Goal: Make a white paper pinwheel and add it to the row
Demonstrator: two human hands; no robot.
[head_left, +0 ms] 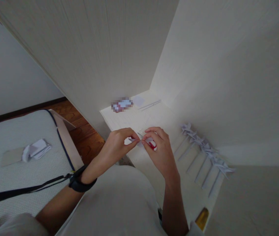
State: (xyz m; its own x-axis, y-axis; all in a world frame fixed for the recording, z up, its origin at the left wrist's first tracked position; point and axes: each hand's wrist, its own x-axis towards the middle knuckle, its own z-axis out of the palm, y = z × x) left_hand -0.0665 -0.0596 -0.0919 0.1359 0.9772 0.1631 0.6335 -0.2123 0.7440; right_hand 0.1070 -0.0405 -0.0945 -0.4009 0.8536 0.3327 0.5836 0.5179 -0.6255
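My left hand [116,143] and my right hand [161,151] meet above the white desk, fingertips almost touching. Both pinch a small piece of white paper [136,143], mostly covered by the fingers. Beneath my right hand lie what look like red-handled scissors [153,145], largely hidden, with a thin metal part showing between the hands. To the right, several white paper pinwheels [203,146] on thin sticks lie in a row along the wall.
A white desk [119,122] stands in a corner between pale panels. At its back are a blurred-out object [122,105], a paper sheet [138,100] and thin sticks [150,105]. A yellowish item [202,218] sits near right. Folded papers [39,149] rest on the mattress [31,127] at left.
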